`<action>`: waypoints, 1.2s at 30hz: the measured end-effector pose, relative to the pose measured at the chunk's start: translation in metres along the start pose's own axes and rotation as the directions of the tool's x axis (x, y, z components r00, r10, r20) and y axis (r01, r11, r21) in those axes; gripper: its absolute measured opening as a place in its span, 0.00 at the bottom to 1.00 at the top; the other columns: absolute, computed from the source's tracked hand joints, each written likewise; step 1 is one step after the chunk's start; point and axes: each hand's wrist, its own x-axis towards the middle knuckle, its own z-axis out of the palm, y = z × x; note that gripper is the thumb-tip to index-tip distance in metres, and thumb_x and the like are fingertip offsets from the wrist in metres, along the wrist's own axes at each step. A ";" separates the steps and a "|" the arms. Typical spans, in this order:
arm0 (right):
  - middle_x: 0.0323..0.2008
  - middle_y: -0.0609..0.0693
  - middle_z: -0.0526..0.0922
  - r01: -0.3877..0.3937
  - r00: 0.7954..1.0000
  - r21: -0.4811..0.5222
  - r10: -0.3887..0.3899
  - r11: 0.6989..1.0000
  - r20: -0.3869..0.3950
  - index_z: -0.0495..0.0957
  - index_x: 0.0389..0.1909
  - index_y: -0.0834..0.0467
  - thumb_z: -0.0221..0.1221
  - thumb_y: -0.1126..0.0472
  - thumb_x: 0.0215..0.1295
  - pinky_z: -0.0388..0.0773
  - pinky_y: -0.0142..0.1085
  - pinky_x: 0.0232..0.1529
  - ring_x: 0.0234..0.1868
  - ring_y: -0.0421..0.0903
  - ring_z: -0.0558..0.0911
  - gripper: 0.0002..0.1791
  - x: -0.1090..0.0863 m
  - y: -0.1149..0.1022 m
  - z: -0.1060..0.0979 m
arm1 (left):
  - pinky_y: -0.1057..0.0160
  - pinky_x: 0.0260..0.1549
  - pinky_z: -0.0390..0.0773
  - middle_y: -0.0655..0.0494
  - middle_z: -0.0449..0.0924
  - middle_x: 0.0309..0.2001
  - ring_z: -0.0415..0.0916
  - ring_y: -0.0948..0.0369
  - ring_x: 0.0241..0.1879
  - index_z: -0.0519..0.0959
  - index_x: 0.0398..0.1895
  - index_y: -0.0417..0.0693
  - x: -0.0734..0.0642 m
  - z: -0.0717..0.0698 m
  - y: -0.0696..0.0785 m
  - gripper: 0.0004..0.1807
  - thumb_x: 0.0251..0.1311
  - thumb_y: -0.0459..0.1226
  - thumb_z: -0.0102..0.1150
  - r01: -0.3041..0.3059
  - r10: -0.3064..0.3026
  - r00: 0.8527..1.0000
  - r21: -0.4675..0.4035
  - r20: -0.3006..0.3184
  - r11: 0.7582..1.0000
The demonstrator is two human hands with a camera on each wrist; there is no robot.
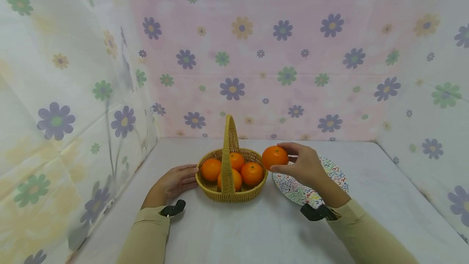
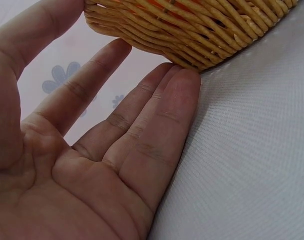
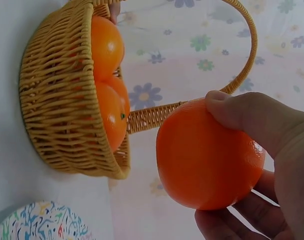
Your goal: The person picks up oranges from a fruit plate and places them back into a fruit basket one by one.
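A yellow wicker basket (image 1: 234, 197) with a tall arched handle stands on the table with several oranges (image 1: 211, 170) inside. My left hand (image 1: 179, 180) rests beside it, its nearly straight fingers against the basket's left side; the left wrist view shows the fingertips (image 2: 184, 82) right at the woven wall. Between thumb and fingers, my right hand (image 1: 305, 165) grips another orange (image 3: 206, 155). That orange is raised above the table, just right of the basket's rim and over the left edge of a patterned plate (image 1: 293, 188).
The plate's colourful speckled surface (image 3: 42, 225) lies to the basket's right, partly covered by my right hand and wrist. A white cloth covers the table (image 1: 234, 231). Flower-printed curtains (image 1: 256, 64) enclose it at the back and both sides.
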 end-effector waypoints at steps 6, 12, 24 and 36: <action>0.59 0.53 0.84 0.010 1.000 0.013 -0.011 1.000 0.019 0.79 0.65 0.53 0.80 0.46 0.51 0.88 0.44 0.51 0.55 0.55 0.87 0.40 0.007 -0.004 0.010 | 0.53 0.59 0.83 0.51 0.85 0.56 0.84 0.56 0.54 0.67 0.73 0.37 0.000 0.000 0.000 0.35 0.69 0.42 0.66 0.004 -0.004 1.000 -0.001 -0.003 1.000; 0.59 0.52 0.85 0.001 0.999 0.025 -0.002 1.000 0.041 0.80 0.64 0.52 0.80 0.47 0.50 0.88 0.44 0.51 0.55 0.54 0.87 0.39 0.015 -0.010 0.020 | 0.53 0.58 0.84 0.50 0.85 0.57 0.84 0.56 0.55 0.68 0.73 0.37 0.001 0.000 0.000 0.35 0.68 0.43 0.67 0.008 -0.008 1.000 -0.001 -0.004 1.000; 0.57 0.48 0.86 0.017 0.997 0.005 -0.017 1.000 0.074 0.81 0.63 0.51 0.80 0.48 0.52 0.88 0.43 0.52 0.56 0.51 0.87 0.36 0.028 -0.022 0.039 | 0.53 0.59 0.83 0.51 0.85 0.56 0.84 0.56 0.55 0.68 0.73 0.37 0.001 -0.001 -0.001 0.36 0.68 0.44 0.68 0.005 -0.005 1.000 -0.001 -0.011 1.000; 0.55 0.46 0.87 -0.013 0.996 0.032 0.010 0.999 0.089 0.82 0.63 0.52 0.81 0.49 0.50 0.88 0.43 0.52 0.54 0.47 0.86 0.37 0.039 -0.027 0.062 | 0.53 0.59 0.83 0.51 0.85 0.56 0.84 0.56 0.55 0.68 0.73 0.37 0.002 -0.002 -0.001 0.36 0.68 0.43 0.68 0.008 -0.008 1.000 -0.010 -0.006 1.000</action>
